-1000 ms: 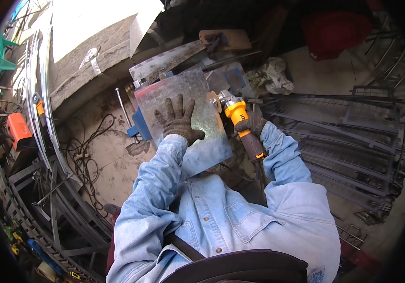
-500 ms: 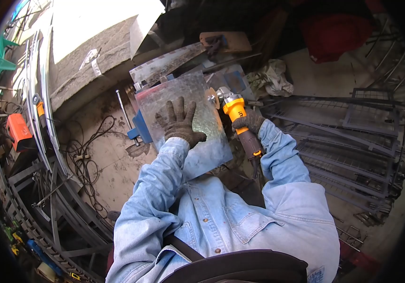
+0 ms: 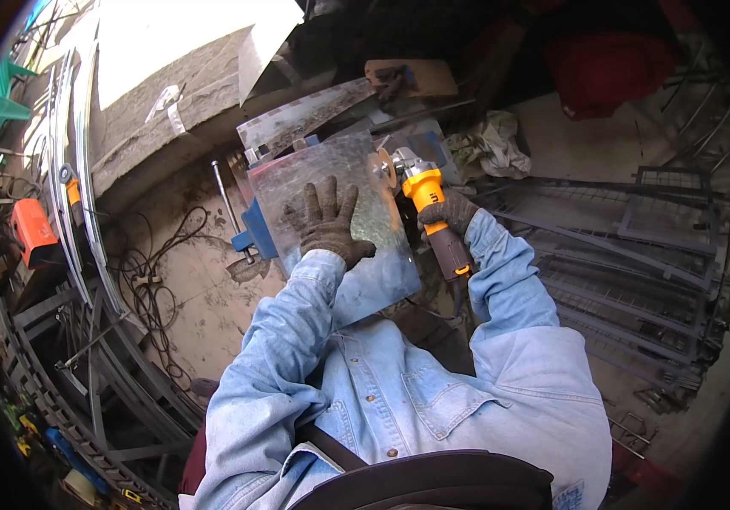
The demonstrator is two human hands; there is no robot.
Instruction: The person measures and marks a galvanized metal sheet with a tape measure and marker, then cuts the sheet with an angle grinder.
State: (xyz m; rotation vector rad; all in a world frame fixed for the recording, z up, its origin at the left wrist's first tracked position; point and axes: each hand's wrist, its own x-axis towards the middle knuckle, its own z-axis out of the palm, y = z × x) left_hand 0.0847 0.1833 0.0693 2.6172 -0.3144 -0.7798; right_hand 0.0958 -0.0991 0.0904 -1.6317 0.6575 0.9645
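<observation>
My left hand (image 3: 332, 223), in a dark knit glove, lies flat with fingers spread on a shiny metal sheet (image 3: 373, 285). Wrapped round the yellow and dark body of an angle grinder (image 3: 426, 192) is my right hand (image 3: 450, 213), gloved the same way. The grinder's disc (image 3: 385, 168) stands right at the sheet's right edge, near its upper corner. Under the sheet's left side shows a blue vise (image 3: 256, 228) with a long metal handle bar (image 3: 225, 195).
Dark metal grille frames (image 3: 611, 255) lie stacked on the right. A tangled black cable (image 3: 156, 297) runs over the floor at left, near an orange box-shaped thing (image 3: 33, 233) and long metal strips (image 3: 84, 170). Beyond the sheet are a wooden board (image 3: 428, 78) and a crumpled cloth (image 3: 501, 146).
The view has shifted slightly. My left hand keeps its place on the sheet, and the grinder stays at the right edge with its head tilted slightly differently.
</observation>
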